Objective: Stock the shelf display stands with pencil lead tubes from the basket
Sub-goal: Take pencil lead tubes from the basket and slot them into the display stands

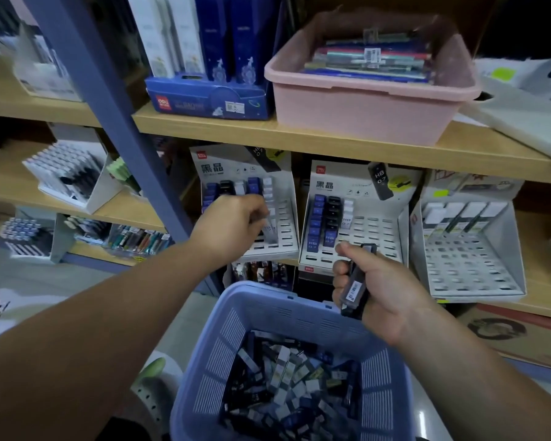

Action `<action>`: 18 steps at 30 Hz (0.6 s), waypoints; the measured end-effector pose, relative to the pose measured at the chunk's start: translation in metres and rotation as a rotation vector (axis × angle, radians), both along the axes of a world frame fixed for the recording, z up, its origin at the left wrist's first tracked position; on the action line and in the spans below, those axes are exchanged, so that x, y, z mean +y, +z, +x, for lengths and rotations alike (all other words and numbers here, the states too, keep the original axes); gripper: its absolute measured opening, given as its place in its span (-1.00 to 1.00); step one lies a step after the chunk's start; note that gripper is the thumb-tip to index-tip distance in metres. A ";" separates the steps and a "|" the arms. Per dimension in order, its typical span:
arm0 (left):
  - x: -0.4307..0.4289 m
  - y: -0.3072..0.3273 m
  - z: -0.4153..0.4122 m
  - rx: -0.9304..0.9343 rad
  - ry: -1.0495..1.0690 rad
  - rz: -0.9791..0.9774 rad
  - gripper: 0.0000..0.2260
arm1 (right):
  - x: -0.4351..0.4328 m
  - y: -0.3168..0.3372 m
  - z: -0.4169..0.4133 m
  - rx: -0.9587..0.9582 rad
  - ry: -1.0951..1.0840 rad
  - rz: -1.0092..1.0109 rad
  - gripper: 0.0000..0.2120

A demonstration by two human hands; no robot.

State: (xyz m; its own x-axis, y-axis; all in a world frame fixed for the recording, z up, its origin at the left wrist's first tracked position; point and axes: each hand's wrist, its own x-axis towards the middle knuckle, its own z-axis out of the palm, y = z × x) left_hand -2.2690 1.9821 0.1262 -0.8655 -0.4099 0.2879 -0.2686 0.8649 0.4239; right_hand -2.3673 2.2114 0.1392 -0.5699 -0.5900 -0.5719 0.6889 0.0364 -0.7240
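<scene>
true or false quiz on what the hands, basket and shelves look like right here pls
1. The right hand grips dark tubes over the blue basket rim. True.
2. The basket is empty. False: it holds a heap of tubes.
3. The left hand pinches a pale tube at the left display stand. True.
4. The pink tub sits on the floor. False: the pink tub stands on the upper shelf.

Header cards on the left display stand and middle display stand read "黑晶". "HB 0.7" marks the middle card's pictured tube and the blue lead tubes below. The blue display box carries a red "deli" logo.
</scene>
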 end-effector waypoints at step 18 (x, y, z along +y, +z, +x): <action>-0.001 -0.004 -0.005 0.064 -0.037 -0.162 -0.86 | -0.003 -0.002 -0.011 0.030 -0.062 0.019 -0.71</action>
State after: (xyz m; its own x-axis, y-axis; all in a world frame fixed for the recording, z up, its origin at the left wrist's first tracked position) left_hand -2.2739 1.9814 0.1224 -0.8571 -0.3220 0.4022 -0.2125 0.9321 0.2934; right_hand -2.3783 2.2081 0.1374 -0.6224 -0.5417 -0.5650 0.6681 0.0084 -0.7440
